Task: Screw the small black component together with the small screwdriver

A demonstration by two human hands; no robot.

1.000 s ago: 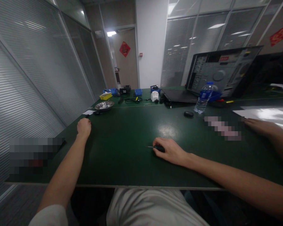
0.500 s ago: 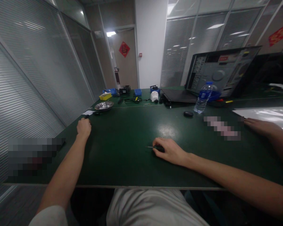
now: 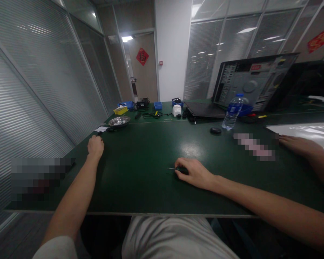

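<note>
1 steel bowl [image 3: 119, 126], left: small pale bits inside, too small to name. 1 yellow tray [image 3: 121, 112] behind it, contents unclear. Blue bin [image 3: 177, 105], far side: dark items. Screwdriver [image 3: 181, 170]: dark handle, thin metal shaft pointing left, near mid-table [image 3: 140, 172], pinched in right hand [image 3: 193, 171]. Left hand [image 3: 95, 146] curled; cannot tell whether holding anything.
</note>
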